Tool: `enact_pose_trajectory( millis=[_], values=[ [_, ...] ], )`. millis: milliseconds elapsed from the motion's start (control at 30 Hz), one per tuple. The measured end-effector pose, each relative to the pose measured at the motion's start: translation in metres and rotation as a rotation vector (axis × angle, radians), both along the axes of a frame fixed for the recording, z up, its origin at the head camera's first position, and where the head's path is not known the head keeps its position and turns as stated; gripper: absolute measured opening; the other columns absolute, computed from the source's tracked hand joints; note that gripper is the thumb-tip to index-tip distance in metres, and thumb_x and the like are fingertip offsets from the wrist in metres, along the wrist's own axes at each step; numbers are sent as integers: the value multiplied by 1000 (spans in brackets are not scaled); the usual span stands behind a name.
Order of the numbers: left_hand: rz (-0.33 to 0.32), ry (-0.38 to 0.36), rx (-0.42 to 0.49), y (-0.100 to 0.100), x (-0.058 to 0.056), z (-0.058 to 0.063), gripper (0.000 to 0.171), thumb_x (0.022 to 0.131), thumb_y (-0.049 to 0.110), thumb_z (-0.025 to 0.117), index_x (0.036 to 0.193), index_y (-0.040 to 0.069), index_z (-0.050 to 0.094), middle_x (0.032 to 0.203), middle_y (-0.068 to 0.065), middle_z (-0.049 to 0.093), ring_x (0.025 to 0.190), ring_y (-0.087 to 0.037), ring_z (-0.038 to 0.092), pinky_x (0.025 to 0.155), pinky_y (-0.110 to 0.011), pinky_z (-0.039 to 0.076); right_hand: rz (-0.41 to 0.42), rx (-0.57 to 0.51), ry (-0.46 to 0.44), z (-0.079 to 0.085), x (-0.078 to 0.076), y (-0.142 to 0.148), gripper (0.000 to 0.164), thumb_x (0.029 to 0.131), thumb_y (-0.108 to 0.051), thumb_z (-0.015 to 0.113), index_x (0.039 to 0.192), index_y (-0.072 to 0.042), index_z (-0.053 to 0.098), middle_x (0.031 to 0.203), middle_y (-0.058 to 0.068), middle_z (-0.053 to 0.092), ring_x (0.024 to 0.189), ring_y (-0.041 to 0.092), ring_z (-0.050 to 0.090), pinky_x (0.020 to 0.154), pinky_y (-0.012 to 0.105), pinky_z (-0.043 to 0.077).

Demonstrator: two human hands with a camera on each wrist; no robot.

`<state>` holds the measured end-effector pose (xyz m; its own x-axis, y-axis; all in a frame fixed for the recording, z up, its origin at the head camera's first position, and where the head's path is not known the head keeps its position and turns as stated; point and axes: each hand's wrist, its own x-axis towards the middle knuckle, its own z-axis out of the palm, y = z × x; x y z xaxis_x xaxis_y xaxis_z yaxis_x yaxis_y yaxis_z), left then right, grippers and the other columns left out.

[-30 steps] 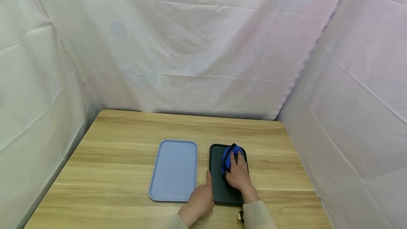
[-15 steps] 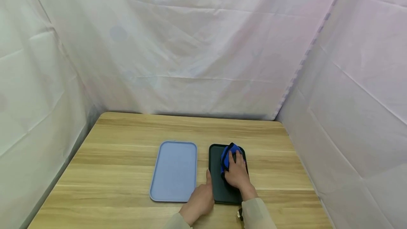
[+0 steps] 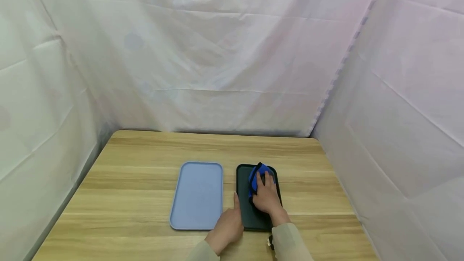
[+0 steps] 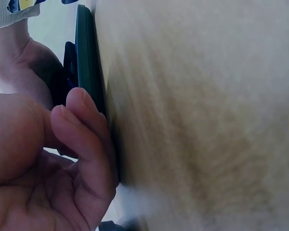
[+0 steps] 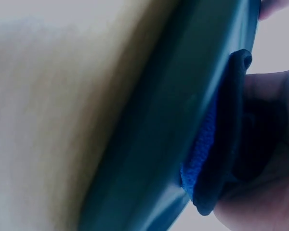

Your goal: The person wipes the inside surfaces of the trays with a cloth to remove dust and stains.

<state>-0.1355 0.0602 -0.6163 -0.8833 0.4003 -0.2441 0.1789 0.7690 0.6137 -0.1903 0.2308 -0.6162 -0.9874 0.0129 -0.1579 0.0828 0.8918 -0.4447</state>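
A dark green tray (image 3: 248, 212) lies on the wooden table, its raised rim showing close up in the right wrist view. On its far right part is a folded blue cloth (image 3: 255, 181) with black edging. My right hand (image 3: 267, 198) grips this cloth and presses it onto the tray, fingers spread over the top. The cloth's blue terry surface (image 5: 201, 154) meets the tray in the right wrist view. At the tray's near left edge, my left hand (image 3: 229, 224) holds the rim, one finger lying along the side. Its other fingers (image 4: 86, 139) curl in the left wrist view.
To the left, a light blue tray (image 3: 197, 196) lies flat beside the green one. A small black and white object (image 3: 270, 242) shows next to the right sleeve. White sheeting (image 3: 224, 51) hangs behind the table (image 3: 137, 180) and along both sides.
My right hand has slid the cloth slightly left across the green tray. The left hand stays at the tray's edge. The head view has shifted a little.
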Motion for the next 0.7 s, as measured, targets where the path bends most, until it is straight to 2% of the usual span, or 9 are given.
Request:
enact_pose_trajectory(
  millis=[367, 533, 700],
  values=[
    [3, 6, -2, -2, -1, 3, 101, 84, 4, 75, 162, -10, 12, 62, -4, 57, 51, -16, 51, 52, -34, 46, 44, -1, -3, -2, -2, -4, 79, 94, -14, 64, 164, -4, 27, 171, 28, 10, 158, 50, 10, 126, 63, 14],
    [1, 26, -8, -2, 0, 4, 101, 83, 4, 76, 161, -11, 14, 63, -5, 58, 52, -16, 51, 53, -34, 46, 51, -41, 6, -3, -2, -6, 79, 93, -11, 63, 164, -5, 27, 171, 28, 9, 157, 51, 9, 125, 65, 14],
    [-3, 46, -11, -1, 0, 2, 101, 82, 5, 77, 161, -11, 15, 64, -6, 59, 53, -16, 52, 54, -34, 47, 62, -13, 8, -10, -5, -6, 80, 94, -14, 64, 164, -7, 27, 172, 25, 8, 158, 48, 9, 126, 63, 14]
  ],
)
